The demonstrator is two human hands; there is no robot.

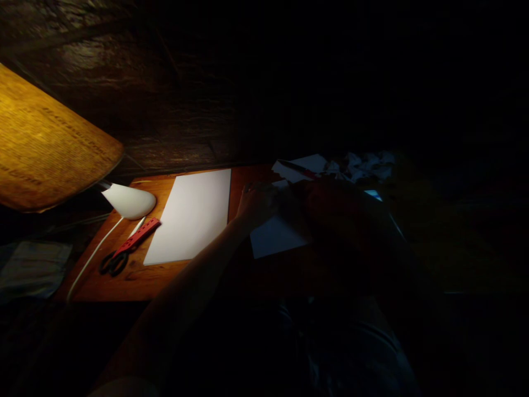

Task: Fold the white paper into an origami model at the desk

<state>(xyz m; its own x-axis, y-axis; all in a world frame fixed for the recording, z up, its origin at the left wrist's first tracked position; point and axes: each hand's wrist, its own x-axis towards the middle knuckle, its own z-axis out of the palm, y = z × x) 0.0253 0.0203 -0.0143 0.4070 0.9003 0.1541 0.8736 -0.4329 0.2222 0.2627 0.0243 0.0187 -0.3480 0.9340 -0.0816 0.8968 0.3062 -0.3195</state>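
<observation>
In the head view, my left hand (264, 199) and darker right hand (328, 201) are at the white rectangular paper sheet (276, 240), centre; whether they pinch or spread, I cannot tell. Left of centre, brown wooden tabletop (165, 278) runs between the larger white paper rectangle (192, 215) and its front edge.

A yellow-shaded lamp (53, 146) lights the wooden table (138, 281) and dark wall (173, 124) at left.

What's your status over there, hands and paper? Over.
Left grip at the shaded sheet, hold unclear. Right grip nearby, lost in shadow. Crumpled white pieces lie beyond; darkness hides any obstruction.
</observation>
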